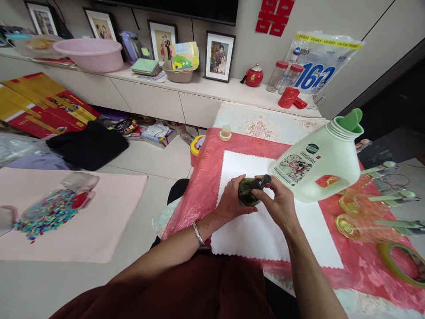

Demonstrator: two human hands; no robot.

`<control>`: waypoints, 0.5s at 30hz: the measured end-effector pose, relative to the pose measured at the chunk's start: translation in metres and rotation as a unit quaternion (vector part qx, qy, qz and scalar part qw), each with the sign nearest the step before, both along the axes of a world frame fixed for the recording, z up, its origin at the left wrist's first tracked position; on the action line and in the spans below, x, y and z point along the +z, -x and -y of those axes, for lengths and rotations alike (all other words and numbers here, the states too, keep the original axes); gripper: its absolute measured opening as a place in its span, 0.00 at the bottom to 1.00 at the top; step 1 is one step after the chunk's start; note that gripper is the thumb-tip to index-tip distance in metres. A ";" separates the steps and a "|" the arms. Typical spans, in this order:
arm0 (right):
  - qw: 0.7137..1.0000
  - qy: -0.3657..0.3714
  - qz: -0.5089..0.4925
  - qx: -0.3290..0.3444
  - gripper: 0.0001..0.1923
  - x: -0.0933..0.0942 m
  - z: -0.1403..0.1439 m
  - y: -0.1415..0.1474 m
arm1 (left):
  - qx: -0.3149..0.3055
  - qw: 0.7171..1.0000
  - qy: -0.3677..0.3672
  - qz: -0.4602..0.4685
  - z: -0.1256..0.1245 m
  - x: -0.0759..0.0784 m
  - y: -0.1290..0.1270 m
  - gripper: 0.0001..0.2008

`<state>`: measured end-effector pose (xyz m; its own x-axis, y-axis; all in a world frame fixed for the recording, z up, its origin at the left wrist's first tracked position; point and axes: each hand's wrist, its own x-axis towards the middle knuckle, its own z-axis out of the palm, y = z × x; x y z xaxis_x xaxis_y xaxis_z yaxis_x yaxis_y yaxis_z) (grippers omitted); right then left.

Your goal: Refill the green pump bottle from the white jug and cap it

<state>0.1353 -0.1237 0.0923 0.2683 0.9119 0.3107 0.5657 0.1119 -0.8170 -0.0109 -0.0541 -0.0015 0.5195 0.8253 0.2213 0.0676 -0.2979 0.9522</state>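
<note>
A small dark green bottle [246, 194] is held over a white scalloped-edge mat [239, 241]. My left hand [231, 198] is closed around the bottle's side. At its top, my right hand [280, 204] has its thumb and fingers closed on the black pump head [264, 180]. The bottle's lower part is partly hidden, and I cannot tell if its base touches the mat. Just right of my hands stands a large pale green detergent jug [327, 159] with a green spout and no cap on. A pale round cap [225, 133] sits at the table's far left corner.
Several clear bottles with green pump tops [352, 226] lie at the right, near a roll of tape [403, 266]. A red plastic cover [199, 195] lies under the mat. Colourful small pieces [49, 217] are spread on a pink sheet at left. A cabinet [146, 93] runs behind.
</note>
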 end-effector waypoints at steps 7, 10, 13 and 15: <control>0.999 0.024 0.020 -0.030 0.20 0.000 -0.001 0.002 | 0.007 1.000 -0.003 -0.006 0.001 0.000 0.000 0.59; 0.998 0.024 -0.039 0.037 0.27 0.000 0.006 0.000 | 0.008 1.000 0.000 -0.009 0.001 0.001 0.000 0.59; 0.990 0.016 -0.116 0.081 0.31 -0.006 0.012 -0.004 | 0.003 1.000 0.003 -0.010 0.001 0.003 0.001 0.59; 0.992 0.009 -0.112 0.062 0.30 -0.011 0.011 -0.006 | 0.003 1.000 0.005 -0.006 0.001 0.005 0.002 0.59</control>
